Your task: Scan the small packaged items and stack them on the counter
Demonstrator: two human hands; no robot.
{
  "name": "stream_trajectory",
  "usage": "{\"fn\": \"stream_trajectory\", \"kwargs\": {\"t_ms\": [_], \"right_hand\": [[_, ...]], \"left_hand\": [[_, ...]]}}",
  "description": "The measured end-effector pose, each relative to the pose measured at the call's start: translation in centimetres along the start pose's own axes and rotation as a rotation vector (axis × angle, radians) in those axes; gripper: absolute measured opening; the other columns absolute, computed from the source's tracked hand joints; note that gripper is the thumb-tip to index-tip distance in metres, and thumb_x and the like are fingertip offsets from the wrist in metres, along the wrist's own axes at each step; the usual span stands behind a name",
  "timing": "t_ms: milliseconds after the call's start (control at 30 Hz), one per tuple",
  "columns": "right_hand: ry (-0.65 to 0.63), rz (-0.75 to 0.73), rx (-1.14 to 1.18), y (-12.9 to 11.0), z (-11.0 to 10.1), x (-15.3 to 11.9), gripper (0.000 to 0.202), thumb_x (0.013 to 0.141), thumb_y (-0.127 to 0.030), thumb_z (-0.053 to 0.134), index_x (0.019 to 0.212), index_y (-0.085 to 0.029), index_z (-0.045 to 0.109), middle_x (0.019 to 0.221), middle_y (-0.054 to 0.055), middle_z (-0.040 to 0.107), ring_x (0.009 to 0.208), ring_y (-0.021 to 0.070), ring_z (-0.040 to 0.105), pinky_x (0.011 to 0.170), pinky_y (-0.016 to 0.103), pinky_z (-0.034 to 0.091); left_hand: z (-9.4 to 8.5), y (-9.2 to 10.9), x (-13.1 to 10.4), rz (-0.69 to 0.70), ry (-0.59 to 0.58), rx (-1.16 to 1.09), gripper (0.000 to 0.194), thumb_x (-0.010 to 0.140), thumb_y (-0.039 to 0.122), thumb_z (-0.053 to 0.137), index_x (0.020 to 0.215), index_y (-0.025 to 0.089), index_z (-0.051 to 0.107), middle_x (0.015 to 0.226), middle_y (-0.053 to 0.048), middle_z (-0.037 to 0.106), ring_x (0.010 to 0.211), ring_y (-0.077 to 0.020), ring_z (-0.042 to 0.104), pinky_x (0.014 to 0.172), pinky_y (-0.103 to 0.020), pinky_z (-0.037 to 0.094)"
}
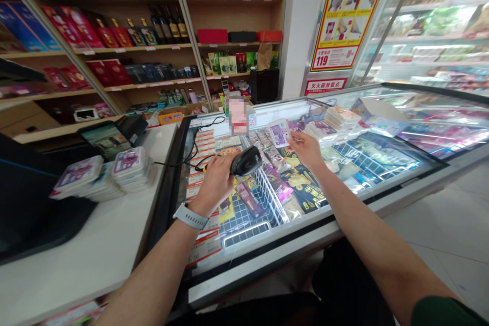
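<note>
My left hand point(216, 181) is wrapped round a black barcode scanner point(246, 161), its head pointing right above the glass-topped freezer point(244, 267). A cable runs from near that hand towards the left. Between the fingers of my right hand point(305, 148) is a flat white pack with a purple label point(279, 133), held up over the glass, label towards me. More packs in a stack point(342, 118) lie on the glass to the right of it. On the left counter stand several stacked packs point(132, 168) with similar purple labels.
A dark monitor point(30, 188) and a tablet-like screen point(105, 138) stand on the white counter point(110, 234) at left. An open white box point(378, 114) lies on the freezer at right. Shelves of boxes and bottles point(168, 25) line the back wall.
</note>
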State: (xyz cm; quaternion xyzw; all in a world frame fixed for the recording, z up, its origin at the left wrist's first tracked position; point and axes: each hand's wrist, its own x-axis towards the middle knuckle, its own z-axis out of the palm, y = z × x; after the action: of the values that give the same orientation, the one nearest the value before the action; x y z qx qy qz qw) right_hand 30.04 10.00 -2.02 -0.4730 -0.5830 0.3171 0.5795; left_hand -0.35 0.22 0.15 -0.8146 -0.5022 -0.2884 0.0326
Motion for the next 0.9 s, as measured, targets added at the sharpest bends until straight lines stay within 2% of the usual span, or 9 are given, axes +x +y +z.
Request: {"fn": "stream_trajectory", "kwargs": {"t_ms": [300,900], "right_hand": [[0.026,0.010,0.020,0.23,0.11,0.13,0.057,0.068,-0.056,0.080,0.110,-0.017,0.074,0.099,0.010,0.079,0.075,0.0249,0.076,0.078,0.046,0.067],[0.040,0.015,0.029,0.23,0.05,0.11,0.051,0.068,-0.053,0.080,0.104,-0.017,0.072,0.090,0.007,0.076,0.071,0.0229,0.075,0.077,0.046,0.067]], "left_hand": [[-0.01,0.03,0.04,-0.002,-0.007,0.007,0.059,0.081,0.002,0.051,0.137,0.017,0.056,0.133,-0.011,0.070,0.125,-0.0275,0.063,0.117,-0.051,0.041],[-0.06,0.13,0.02,-0.015,-0.008,0.003,0.061,0.079,0.001,0.051,0.138,0.016,0.057,0.132,-0.012,0.071,0.125,-0.0279,0.063,0.117,-0.050,0.042]]}}
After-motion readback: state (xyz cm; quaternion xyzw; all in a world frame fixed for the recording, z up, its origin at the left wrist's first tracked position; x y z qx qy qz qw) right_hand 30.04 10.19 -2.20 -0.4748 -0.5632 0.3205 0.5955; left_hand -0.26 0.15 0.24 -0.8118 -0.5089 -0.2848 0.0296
